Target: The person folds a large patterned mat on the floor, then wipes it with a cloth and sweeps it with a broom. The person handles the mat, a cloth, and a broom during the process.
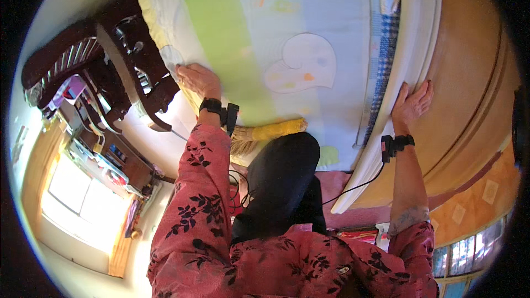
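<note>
A pastel striped bed sheet (285,62) with green, white and blue bands and a cartoon print spreads in front of me. At its left edge lies my left hand (201,80), its fingers on the pale yellow border; whether they pinch the cloth I cannot tell. My right hand (412,101) is at a white ridged board (414,54) beside the tan wall, fingers apart and holding nothing. A brush (279,129) with a yellow wrapped handle and straw-like bristles lies on the sheet, by my knee in black trousers (281,174).
Dark wooden seats (120,58) stand left of the bed, with a bright window (85,198) beyond. Blue checked cloth (383,62) shows between sheet and board. A black cable (360,190) runs from my right wrist strap across my lap. Red items (360,236) lie below the bed's near edge.
</note>
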Demonstrator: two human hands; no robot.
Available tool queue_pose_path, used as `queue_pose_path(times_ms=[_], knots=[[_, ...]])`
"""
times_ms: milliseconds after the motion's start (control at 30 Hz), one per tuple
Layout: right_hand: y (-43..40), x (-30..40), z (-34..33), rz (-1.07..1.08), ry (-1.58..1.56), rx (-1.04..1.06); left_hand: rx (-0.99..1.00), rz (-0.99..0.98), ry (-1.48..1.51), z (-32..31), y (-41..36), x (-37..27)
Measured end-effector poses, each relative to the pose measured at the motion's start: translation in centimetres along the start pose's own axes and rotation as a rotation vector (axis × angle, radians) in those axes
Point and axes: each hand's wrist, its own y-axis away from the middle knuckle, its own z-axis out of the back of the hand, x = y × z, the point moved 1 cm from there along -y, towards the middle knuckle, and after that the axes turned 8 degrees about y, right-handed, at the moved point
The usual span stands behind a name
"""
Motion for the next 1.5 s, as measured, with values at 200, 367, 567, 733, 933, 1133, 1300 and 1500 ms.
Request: queue_pose_path(times_ms=[200, 367, 567, 733, 933, 1133, 1300, 1500], knots=[[0.3, 0.1, -0.8, -0.013, 0.062, -0.020, -0.063, -0.054, 0.086, -0.5, -0.1, 0.4], [-0.2, -0.6, -1.4, 0.001, -0.022, -0.068, 0.034, 0.085, 0.185, 0.1, -0.7, -0.6], [-0.1, -1.2, -1.7, 0.013, 0.060, -0.036, -0.068, 0.013, 0.171, -0.3, -0.7, -0.4], [-0.2, -1.8, -1.8, 0.054, -0.049, -0.057, -0.256, -0.087, 0.055, -0.5, -0.1, -1.3], [2.2, 4.9, 1.4, -0.024, -0.435, 0.128, -0.234, -0.064, 0.114, 0.1, -0.1, -1.1], [5.8, 11.0, 4.4, -0.013, -0.706, 0.286, -0.120, 0.002, 0.199, 0.8, 0.1, -0.7], [5.2, 10.3, 4.6, 0.233, -1.133, 0.460, -0.081, 0.004, 0.289, 1.4, -0.1, -0.8], [6.8, 7.4, 0.1, 0.208, -0.189, 0.196, -0.092, -0.022, 0.362, 1.5, 0.0, -0.9]])
